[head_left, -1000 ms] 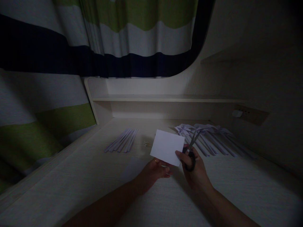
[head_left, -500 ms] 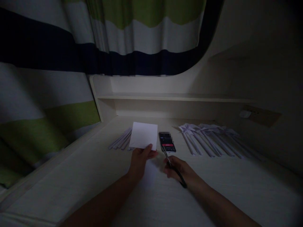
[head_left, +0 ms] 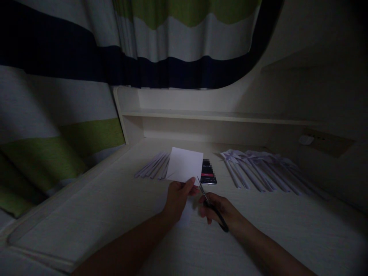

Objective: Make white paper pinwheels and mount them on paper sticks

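My left hand pinches the lower edge of a white sheet of paper, held upright above the desk. My right hand grips a pair of dark scissors; the blades point up and left, and their tips sit right beside the paper's lower right corner. Just behind the paper, a phone with a lit screen lies flat on the desk.
A bundle of thin rolled paper sticks lies to the left of the paper. Several more sticks with folded paper tops lie to the right. A low shelf and a striped curtain stand behind. A wall socket is at right.
My left hand carried the paper left, uncovering the phone. My right hand turned the scissors from pointing up at the right to pointing at the paper's corner. The view drifted slightly.
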`<action>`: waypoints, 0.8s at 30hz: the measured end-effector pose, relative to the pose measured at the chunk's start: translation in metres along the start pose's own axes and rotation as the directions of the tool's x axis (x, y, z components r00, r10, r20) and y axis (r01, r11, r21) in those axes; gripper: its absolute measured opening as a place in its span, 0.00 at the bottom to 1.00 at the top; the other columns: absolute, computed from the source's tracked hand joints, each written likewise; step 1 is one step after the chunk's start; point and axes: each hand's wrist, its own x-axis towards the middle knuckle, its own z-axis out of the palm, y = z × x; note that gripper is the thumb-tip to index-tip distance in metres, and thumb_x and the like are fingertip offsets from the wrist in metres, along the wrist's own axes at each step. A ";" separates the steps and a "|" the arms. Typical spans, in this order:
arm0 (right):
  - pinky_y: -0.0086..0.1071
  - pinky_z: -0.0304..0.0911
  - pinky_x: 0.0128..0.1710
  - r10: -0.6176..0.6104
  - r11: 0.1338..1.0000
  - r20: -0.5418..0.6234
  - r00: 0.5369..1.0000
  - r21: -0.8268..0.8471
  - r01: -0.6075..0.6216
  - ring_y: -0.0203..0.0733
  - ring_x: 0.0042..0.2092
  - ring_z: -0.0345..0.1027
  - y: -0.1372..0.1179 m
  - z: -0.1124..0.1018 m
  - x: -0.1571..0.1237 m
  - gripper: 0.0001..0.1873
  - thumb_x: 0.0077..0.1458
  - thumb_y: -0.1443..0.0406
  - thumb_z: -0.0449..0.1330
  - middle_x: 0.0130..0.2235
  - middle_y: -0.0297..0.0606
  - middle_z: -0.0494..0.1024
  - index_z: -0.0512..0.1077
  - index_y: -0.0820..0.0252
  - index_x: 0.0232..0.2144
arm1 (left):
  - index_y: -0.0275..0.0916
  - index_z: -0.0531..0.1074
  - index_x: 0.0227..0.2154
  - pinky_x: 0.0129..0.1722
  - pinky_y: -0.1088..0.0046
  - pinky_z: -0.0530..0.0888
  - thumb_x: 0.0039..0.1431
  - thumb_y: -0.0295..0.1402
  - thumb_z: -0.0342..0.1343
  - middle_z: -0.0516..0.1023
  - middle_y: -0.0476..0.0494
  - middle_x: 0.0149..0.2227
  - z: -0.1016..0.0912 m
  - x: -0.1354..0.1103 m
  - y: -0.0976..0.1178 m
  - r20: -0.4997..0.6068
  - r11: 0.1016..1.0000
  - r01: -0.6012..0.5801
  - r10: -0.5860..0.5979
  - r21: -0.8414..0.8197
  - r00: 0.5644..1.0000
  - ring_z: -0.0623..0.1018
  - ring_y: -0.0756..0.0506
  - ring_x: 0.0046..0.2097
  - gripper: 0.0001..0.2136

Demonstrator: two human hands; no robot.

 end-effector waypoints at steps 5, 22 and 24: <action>0.26 0.56 0.18 0.028 0.999 -0.027 0.999 -0.034 -0.029 0.30 0.19 0.55 0.002 -0.001 0.000 0.13 0.41 0.59 0.60 0.20 0.28 0.64 0.63 0.61 0.28 | 0.32 0.74 0.17 0.26 0.75 0.70 0.44 0.42 0.56 0.76 0.41 0.19 0.001 0.000 -0.002 0.010 1.000 0.008 -0.008 -0.023 1.000 0.74 0.48 0.23 0.16; 0.24 0.49 0.15 0.062 0.992 -0.079 0.995 -0.102 -0.070 0.28 0.16 0.51 0.005 -0.001 0.001 0.13 0.41 0.58 0.59 0.16 0.25 0.62 0.64 0.60 0.27 | 0.34 0.74 0.15 0.26 0.75 0.71 0.44 0.40 0.56 0.76 0.42 0.19 0.003 0.000 -0.001 0.013 0.999 0.036 -0.035 -0.015 0.999 0.74 0.48 0.23 0.14; 0.24 0.49 0.15 0.064 0.992 -0.076 0.995 -0.104 -0.071 0.28 0.16 0.51 0.007 -0.001 0.001 0.13 0.42 0.58 0.59 0.16 0.25 0.61 0.64 0.60 0.27 | 0.34 0.74 0.15 0.26 0.75 0.71 0.44 0.40 0.56 0.76 0.42 0.19 0.003 0.000 -0.001 0.009 1.000 0.030 -0.030 -0.006 0.999 0.74 0.48 0.23 0.14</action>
